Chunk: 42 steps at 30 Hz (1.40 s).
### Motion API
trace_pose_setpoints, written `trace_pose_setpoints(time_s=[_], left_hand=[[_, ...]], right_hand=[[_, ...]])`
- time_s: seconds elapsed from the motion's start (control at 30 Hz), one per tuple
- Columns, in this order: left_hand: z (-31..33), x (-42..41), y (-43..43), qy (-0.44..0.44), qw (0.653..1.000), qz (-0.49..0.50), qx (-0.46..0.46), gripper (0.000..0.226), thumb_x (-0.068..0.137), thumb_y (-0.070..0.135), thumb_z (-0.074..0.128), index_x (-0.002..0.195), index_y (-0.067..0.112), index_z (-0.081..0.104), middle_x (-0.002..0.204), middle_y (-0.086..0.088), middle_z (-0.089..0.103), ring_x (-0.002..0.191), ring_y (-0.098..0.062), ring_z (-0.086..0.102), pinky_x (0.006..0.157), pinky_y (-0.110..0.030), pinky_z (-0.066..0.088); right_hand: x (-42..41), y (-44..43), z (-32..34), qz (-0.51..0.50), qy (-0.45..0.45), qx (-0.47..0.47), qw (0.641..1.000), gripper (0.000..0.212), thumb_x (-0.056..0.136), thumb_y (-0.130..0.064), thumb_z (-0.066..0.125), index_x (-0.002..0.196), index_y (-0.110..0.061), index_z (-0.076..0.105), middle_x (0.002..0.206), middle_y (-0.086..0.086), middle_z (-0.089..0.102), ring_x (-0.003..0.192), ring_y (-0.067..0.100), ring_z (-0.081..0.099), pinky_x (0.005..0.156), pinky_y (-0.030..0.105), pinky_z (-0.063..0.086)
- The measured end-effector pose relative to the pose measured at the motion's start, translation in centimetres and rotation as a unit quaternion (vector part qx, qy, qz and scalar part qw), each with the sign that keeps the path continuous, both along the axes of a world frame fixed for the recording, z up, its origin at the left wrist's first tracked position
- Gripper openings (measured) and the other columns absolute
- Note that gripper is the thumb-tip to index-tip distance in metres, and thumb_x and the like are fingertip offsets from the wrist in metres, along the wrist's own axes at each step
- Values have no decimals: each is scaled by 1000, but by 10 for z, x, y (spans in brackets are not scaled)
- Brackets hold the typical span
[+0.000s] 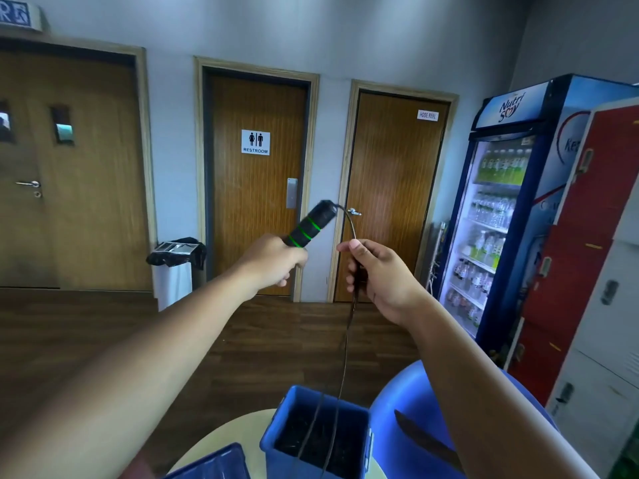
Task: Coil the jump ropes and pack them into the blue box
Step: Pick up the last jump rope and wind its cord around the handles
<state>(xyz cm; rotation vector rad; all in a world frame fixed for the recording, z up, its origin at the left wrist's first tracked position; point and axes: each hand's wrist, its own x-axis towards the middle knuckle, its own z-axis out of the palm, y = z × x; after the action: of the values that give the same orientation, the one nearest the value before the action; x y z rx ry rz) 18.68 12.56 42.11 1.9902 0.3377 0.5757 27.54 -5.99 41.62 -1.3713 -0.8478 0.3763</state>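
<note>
Now the left hand [273, 261] wraps its fingers around the handle [311, 224]; right hand [377, 271] fingers pinch the cord [345, 347] just beside, ready for coiling above the blue box [276, 440].

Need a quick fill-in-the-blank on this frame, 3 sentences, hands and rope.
1. The left hand grips a black handle with ____ rings.
2. The right hand pinches the ____ just below that handle.
3. The rope hangs down into the open ____ box.

Missing words: green; rope; blue
</note>
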Motion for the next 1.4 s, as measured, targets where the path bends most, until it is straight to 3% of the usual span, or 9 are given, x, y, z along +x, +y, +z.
trace_pose_setpoints(time_s=[0.17, 0.37, 0.5, 0.63, 0.77, 0.93, 1.0, 1.17, 1.4], left_hand=[[13, 10, -21, -60, 952, -39, -298, 7, 78, 13, 64, 75, 11, 58, 65, -6, 55, 53, -22, 57, 66, -36, 53], [9, 25, -38, -94, 878, -49, -467, 21, 85, 19, 62, 103, 13, 55, 105, -19, 70, 98, -42, 69, 91, -54, 53], [9, 34, -47, -149, 824, -57, -544, 27, 89, 15, 63, 113, 9, 53, 91, -13, 67, 79, -29, 69, 86, -53, 56], [1, 42, -35, -105, 896, 51, -427, 20, 88, 20, 67, 101, 9, 55, 69, -4, 51, 57, -17, 50, 76, -40, 59], [-18, 39, -14, 9, 994, 112, -11, 60, 85, 48, 72, 122, 16, 37, 89, -2, 56, 63, -16, 58, 55, -29, 51], [-33, 23, -9, 137, 930, -44, 338, 76, 85, 81, 35, 142, 30, 42, 115, 0, 65, 96, -18, 65, 69, -29, 48], [-31, 13, -13, 178, 920, -110, 330, 75, 87, 79, 23, 148, 39, 41, 133, 4, 62, 120, -22, 58, 87, -37, 46], [-19, -5, -12, 210, 928, -293, 99, 71, 77, 87, 42, 118, 34, 65, 76, -8, 61, 57, -16, 54, 48, -28, 44], [-8, -8, -11, 139, 859, -460, -177, 68, 74, 65, 66, 111, 9, 53, 75, -8, 52, 50, -13, 46, 41, -21, 32]], right_hand=[[-4, -6, -15, -15, -40, -122, 992, 33, 106, -31, 42, 99, -10, 66, 69, -1, 56, 61, 16, 56, 59, 26, 47], [-7, -4, -40, -7, -63, -192, 979, 29, 107, -23, 41, 95, -12, 65, 68, -2, 57, 65, 16, 57, 71, 35, 51], [-7, -11, -62, -3, -60, -249, 967, 29, 106, -26, 41, 90, -13, 61, 53, -7, 55, 54, 15, 54, 66, 35, 46], [-8, -27, -70, -1, -124, -310, 943, 17, 103, -21, 51, 86, -18, 56, 58, -3, 55, 51, 11, 54, 59, 28, 47], [-3, -44, -55, -9, -216, -340, 915, 17, 95, -17, 63, 102, -27, 51, 82, -5, 59, 61, 12, 56, 57, 28, 48], [2, -57, -11, -52, -343, -331, 878, 18, 93, -17, 66, 103, -29, 56, 87, -9, 64, 73, 6, 59, 61, 19, 43], [9, -63, 0, -71, -339, -297, 890, 12, 94, -17, 66, 96, -27, 61, 85, -8, 71, 72, 2, 62, 66, 19, 43], [21, -76, 4, -105, -325, -213, 915, 9, 87, -34, 73, 85, -28, 67, 68, -17, 64, 57, -6, 54, 56, 8, 39], [25, -67, -32, -105, -164, -107, 975, 36, 83, -52, 58, 75, -20, 73, 56, -2, 51, 51, 14, 41, 50, 24, 32]])
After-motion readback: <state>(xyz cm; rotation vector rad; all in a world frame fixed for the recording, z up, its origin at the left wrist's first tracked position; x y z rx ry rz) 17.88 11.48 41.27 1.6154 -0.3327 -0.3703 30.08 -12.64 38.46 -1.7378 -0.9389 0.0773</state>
